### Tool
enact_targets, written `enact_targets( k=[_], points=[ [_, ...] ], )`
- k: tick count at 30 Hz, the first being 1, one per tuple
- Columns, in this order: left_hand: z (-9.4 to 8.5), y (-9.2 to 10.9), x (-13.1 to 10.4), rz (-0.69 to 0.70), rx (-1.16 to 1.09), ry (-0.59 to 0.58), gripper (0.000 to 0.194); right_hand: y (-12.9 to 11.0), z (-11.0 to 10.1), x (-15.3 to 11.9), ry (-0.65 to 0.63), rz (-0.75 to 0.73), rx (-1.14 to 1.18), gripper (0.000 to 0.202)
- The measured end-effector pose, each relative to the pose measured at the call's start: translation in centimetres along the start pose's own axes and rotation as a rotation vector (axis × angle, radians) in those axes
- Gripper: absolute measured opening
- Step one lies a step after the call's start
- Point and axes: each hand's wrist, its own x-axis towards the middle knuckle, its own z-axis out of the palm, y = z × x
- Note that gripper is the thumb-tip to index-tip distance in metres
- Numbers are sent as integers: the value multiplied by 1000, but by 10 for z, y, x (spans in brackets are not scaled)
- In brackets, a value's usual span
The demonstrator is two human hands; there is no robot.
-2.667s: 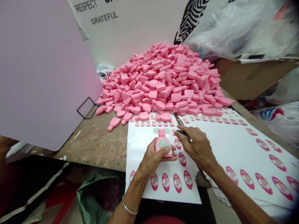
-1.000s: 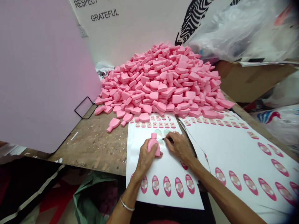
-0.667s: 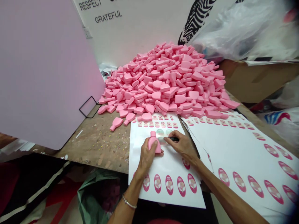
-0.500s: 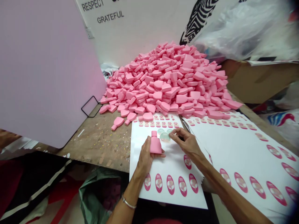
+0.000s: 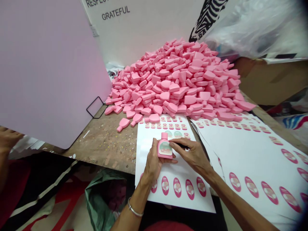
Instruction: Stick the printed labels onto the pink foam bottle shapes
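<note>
My left hand (image 5: 153, 162) is wrapped around a small pink bottle (image 5: 164, 136) and holds it upright over a printed sticker sheet. A pale green and cream label (image 5: 165, 148) lies against the bottle's front. My right hand (image 5: 192, 154) has its thumb and forefinger closed at the label's upper right edge. Beneath both hands, the white sticker sheet (image 5: 166, 168) carries small labels at its far end and pink oval stickers along the near edge. The fingers behind the bottle are mostly hidden.
A large heap of pink bottles (image 5: 173, 80) covers the back of the table. More sticker sheets (image 5: 240, 147) lie to the right. A pink board (image 5: 48, 70) stands at left, with another person's hand (image 5: 9, 138) by its lower edge. Below hangs a green bag (image 5: 101, 202).
My right hand has moved left from the sheet to the bottle, bringing a label onto its front. The bottle was bare before. The view has shifted slightly.
</note>
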Motion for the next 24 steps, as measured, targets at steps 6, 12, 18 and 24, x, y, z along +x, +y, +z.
enact_targets(
  k=[6,12,18,24],
  points=[
    [0,0,1,8,-4,-11,57,1,2,-2,30,-43,-37,17],
    [-5,3,-3,93,110,-185,33,7,-2,2,47,-121,-218,21],
    [-2,10,-13,58,191,-263,30,4,4,4,41,66,-207,65],
    [-55,29,-69,-50,565,-143,46,28,-16,33,-92,137,-151,56]
  ],
)
